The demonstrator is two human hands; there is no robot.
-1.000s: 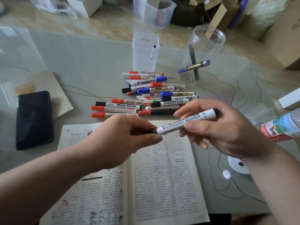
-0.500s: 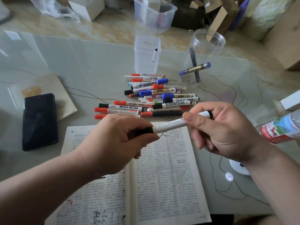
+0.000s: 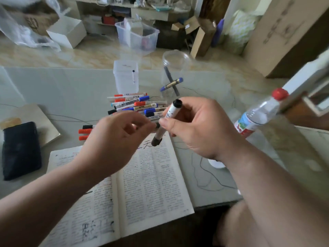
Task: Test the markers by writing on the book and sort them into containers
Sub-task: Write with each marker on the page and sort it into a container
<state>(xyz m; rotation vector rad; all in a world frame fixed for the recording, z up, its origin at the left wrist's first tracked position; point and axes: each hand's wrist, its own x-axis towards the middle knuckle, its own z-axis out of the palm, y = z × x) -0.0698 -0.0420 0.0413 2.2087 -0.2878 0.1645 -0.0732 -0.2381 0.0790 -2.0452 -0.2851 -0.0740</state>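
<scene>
A pale glass-topped table (image 3: 53, 90) stands over a glossy marbled tile floor, with cardboard boxes and a clear plastic bin (image 3: 137, 35) in the cluttered far room. The right hand (image 3: 199, 127) pinches a white whiteboard marker (image 3: 168, 120), held steeply, its dark lower end just above the open book (image 3: 151, 184) of dense print near the table's edge. The left hand (image 3: 114, 141) is blurred, fingers loosely curled; whether it holds a cap cannot be told. Beyond lies a heap of markers (image 3: 135, 106), then a square clear container (image 3: 126, 76) and a round jar (image 3: 175, 73).
</scene>
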